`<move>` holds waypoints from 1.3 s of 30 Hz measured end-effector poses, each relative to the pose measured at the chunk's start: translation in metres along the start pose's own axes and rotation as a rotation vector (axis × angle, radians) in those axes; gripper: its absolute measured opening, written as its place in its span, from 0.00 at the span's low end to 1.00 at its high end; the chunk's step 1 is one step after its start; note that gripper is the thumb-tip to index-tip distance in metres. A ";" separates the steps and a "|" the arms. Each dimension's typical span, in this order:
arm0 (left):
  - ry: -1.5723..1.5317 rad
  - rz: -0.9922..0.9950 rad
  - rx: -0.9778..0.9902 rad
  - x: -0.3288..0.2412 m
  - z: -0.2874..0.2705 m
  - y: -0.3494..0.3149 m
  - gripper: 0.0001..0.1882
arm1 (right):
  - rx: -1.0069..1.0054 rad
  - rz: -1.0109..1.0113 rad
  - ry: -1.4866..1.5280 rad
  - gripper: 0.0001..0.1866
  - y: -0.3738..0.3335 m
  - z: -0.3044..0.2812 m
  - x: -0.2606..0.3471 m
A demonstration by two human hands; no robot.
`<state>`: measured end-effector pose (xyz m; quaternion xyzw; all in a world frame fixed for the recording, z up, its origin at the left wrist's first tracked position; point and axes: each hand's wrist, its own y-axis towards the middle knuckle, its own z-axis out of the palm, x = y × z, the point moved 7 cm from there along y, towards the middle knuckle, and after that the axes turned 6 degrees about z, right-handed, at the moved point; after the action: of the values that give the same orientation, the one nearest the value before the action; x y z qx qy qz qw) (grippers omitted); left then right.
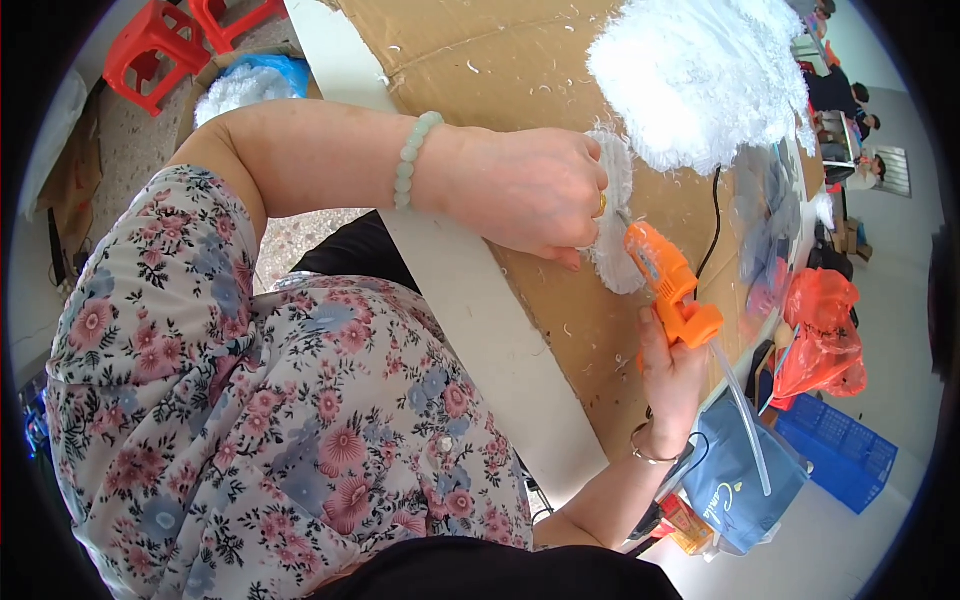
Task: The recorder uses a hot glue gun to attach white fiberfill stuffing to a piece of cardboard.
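My right hand (672, 372) is wrapped round the handle of an orange hot glue gun (655, 262), a clear glue stick (742, 415) trailing from its back end. The gun's nozzle end points at a long white piece of fuzzy fabric (618, 265) on the cardboard. My left hand (535, 190), with a pale green bead bracelet above it, is closed at the near edge of that fabric. Its fingertips are turned down and mostly hidden. Whether the nozzle touches the fabric I cannot tell.
A large heap of white fluffy material (700, 80) covers the far part of the cardboard (480, 60). A black cord (716, 215) runs beside the gun. Clear plastic bags (770, 215) lie at the right; a red bag (820, 330) and a blue bag (740, 480) are beyond the table edge.
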<state>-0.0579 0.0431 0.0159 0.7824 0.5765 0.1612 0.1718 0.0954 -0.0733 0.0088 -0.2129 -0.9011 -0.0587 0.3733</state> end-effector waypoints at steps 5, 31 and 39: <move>-0.017 -0.006 0.002 0.000 0.002 -0.005 0.14 | -0.023 -0.028 0.027 0.10 0.004 0.007 0.004; -0.034 -0.006 -0.001 0.001 -0.004 -0.011 0.15 | 0.089 -0.039 -0.067 0.08 0.040 0.014 0.033; -0.044 -0.012 0.002 0.004 -0.001 -0.011 0.15 | 0.111 -0.135 -0.123 0.08 0.050 0.019 0.050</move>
<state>-0.0669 0.0504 0.0120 0.7826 0.5773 0.1423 0.1843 0.0725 -0.0061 0.0272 -0.1338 -0.9364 -0.0204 0.3237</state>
